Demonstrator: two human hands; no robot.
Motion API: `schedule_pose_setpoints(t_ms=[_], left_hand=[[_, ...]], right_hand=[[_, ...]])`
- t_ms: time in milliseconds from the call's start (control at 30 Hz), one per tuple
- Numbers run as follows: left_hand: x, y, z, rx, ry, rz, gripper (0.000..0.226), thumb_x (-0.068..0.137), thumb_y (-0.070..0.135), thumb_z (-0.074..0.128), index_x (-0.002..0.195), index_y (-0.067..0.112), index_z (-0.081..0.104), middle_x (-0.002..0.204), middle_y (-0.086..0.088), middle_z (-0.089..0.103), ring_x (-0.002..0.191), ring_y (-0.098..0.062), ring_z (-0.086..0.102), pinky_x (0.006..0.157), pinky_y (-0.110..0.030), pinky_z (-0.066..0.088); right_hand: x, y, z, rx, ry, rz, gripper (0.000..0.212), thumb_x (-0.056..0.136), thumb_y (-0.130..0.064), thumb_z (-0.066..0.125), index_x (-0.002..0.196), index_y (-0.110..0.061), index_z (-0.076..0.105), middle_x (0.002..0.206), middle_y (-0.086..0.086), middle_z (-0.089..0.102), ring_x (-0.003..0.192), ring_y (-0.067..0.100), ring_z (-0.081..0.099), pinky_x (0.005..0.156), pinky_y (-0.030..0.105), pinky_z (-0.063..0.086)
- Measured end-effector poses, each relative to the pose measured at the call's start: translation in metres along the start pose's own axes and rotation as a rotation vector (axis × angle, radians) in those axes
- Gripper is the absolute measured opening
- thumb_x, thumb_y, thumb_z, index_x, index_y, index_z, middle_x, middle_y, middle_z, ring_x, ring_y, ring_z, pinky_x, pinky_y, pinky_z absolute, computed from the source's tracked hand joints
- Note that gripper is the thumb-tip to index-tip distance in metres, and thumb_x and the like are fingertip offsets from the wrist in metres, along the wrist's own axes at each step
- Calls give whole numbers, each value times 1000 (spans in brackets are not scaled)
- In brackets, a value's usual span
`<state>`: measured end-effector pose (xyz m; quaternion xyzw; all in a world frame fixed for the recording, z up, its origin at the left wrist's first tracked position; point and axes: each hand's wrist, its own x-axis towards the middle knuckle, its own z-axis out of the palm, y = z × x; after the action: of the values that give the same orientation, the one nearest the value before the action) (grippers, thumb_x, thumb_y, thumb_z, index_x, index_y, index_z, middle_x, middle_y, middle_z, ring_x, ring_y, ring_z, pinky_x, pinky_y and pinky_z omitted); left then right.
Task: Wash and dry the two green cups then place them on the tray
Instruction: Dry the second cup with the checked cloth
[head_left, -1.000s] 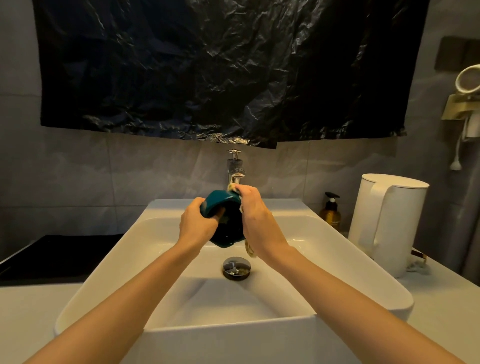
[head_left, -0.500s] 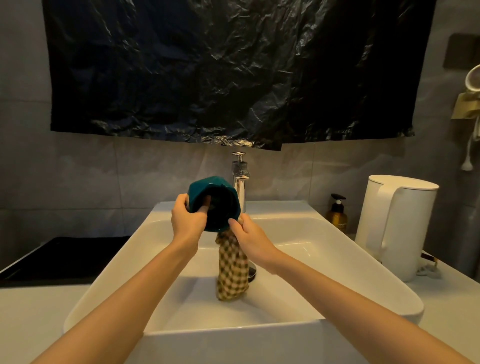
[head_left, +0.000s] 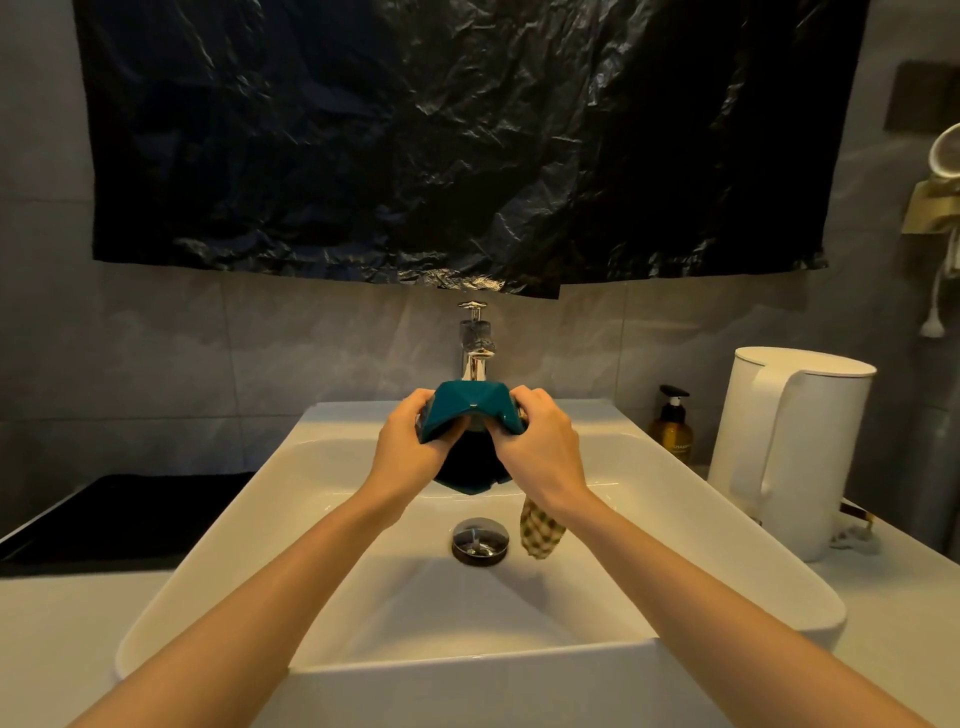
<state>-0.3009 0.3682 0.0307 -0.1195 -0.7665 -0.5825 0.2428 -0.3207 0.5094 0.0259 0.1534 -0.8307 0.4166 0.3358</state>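
Head view: the green cup (head_left: 470, 413) was held above the sink (head_left: 675, 545), mouth tipped toward the wearer, the left hand (head_left: 410, 444) gripping its left rim, the right hand (head_left: 540, 441) curled round its right edge, a checked cloth (head_left: 540, 530) hanging beneath. Drying well probably meant pressing cloth into the faceted corners while the left hand turned it.

Dim warm yellowish light, glints on the black plastic sheet (head_left: 441, 145), sharp focus, wide-angle bending at edges
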Motion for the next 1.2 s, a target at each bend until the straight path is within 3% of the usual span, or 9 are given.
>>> schedule_pose_setpoints(t_ms=[167,267,367,433,600,800,933,1100,1200], left_hand=[[4,4,-2,40,-13,-240,58,80,25,73,128,18,42,121,1,45,109,-15,46,88,-27,42],[3,5,-6,17,-49,-452,46,80,32,71,112,12,46,109,-5,48,107,-21,48,86,-30,44],[1,11,-10,-423,-259,-750,48,85,36,64,117,1,56,99,-8,61,97,-21,57,85,-30,49],[-3,16,-8,-719,-367,-830,44,90,35,57,118,1,58,107,-11,68,102,-23,62,92,-33,49],[-4,25,-2,-967,-314,-768,36,99,27,42,117,-2,51,118,-25,62,115,-32,56,101,-43,41],[-4,32,-2,-1033,-98,-708,17,93,15,54,101,0,55,100,-24,65,98,-34,62,96,-44,44],[0,33,-7,-1067,-53,-660,15,93,13,53,100,1,55,103,-21,64,97,-29,62,97,-42,43],[9,27,-21,-900,-22,-536,25,93,15,54,112,1,55,108,-19,62,98,-26,61,84,-39,51],[11,20,-25,-656,-16,-480,31,91,17,58,117,0,55,108,-16,64,97,-24,62,69,-28,56]], right_hand=[[2,7,-7,-130,77,14,25,85,-28,69,105,-18,58,101,-1,55,85,15,55,74,35,55],[6,14,-14,-256,158,-15,34,81,-27,73,109,-16,57,105,0,54,87,15,55,69,26,54],[6,21,-19,-340,207,-53,40,78,-23,77,113,-14,59,110,4,56,92,19,57,68,21,50],[5,22,-19,-362,221,-89,42,75,-19,80,111,-12,60,109,6,58,90,20,58,65,20,48],[4,17,-12,-341,285,-279,49,60,-11,89,100,-10,61,98,9,61,76,23,60,50,27,53],[1,11,-2,-315,265,-430,64,59,-7,89,109,-13,50,106,14,57,84,25,59,54,29,57],[-1,12,6,-266,173,-442,67,62,-12,89,113,-14,46,110,13,52,87,24,59,60,29,60],[-5,7,3,-70,-105,-482,69,73,-30,82,125,-14,39,121,5,39,99,13,54,78,16,53],[-9,-4,-1,168,-206,-303,52,89,-44,54,129,-26,28,120,1,37,101,7,49,77,11,48]])
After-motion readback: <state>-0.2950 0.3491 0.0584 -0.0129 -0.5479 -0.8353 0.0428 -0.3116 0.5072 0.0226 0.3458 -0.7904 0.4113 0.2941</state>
